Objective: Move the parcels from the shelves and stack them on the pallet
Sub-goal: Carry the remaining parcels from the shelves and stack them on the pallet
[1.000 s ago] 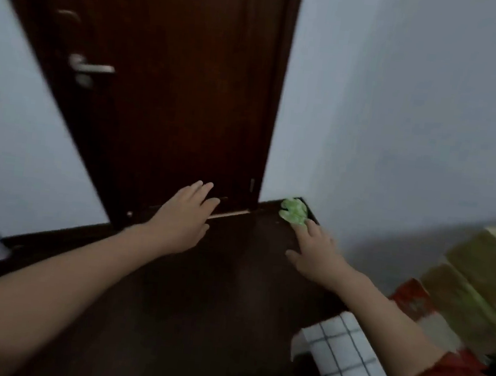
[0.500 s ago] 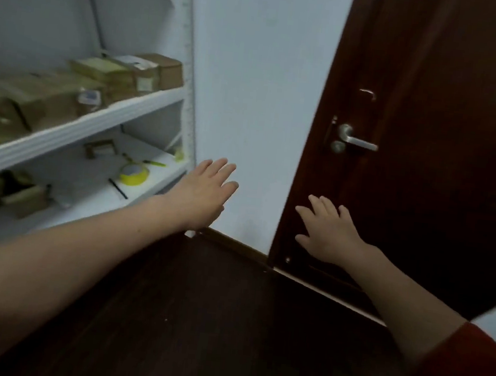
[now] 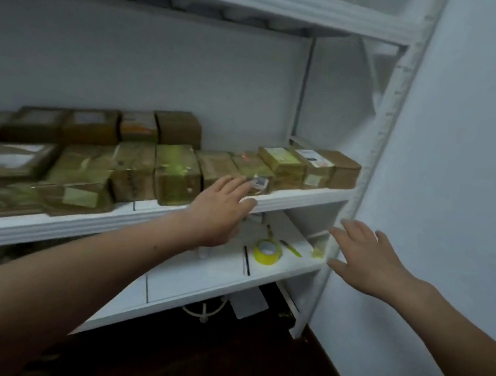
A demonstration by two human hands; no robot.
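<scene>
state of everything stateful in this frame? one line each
parcels, packed on the middle shelf, none held.
left hand, open, empty, fingers stretched toward the parcels.
right hand, open, empty, beside the rack post.
tape roll, lying flat on the lower shelf.
</scene>
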